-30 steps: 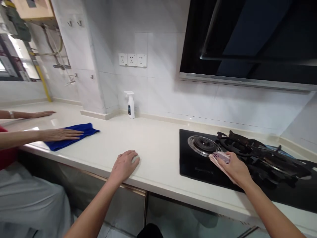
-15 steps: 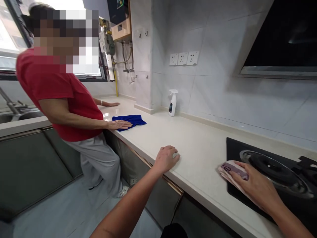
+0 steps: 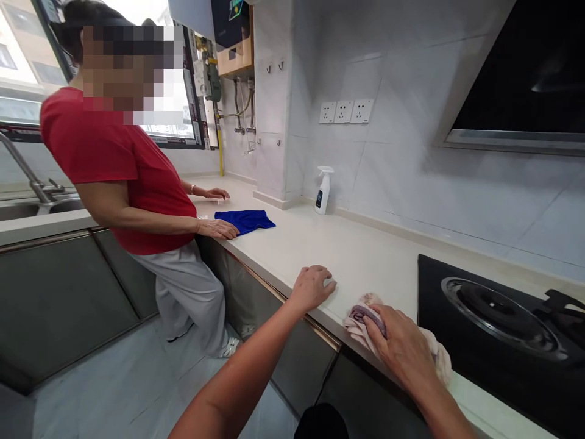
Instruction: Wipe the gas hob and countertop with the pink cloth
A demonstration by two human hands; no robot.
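My right hand (image 3: 404, 341) is wrapped over a pale pink and purple cloth (image 3: 365, 323), pressing it to the white countertop (image 3: 361, 247) near the front edge. Part of the cloth trails out behind the hand, just left of the black gas hob (image 3: 429, 305). On the counter's front edge rests my left hand (image 3: 313, 286), its fingers loosely bent and apart, with nothing visible in it.
A white spray bottle (image 3: 322, 192) stands against the wall. To the left, a person in a red shirt (image 3: 109, 152) leans at the counter, one hand by a blue cloth (image 3: 249, 221). A range hood (image 3: 525, 79) overhangs the right side; a sink (image 3: 18, 210) is far left.
My right hand has moved left with the cloth, off the hob's edge onto the counter. The other person's hand has slid to the blue cloth's near edge. My left hand stays on the counter.
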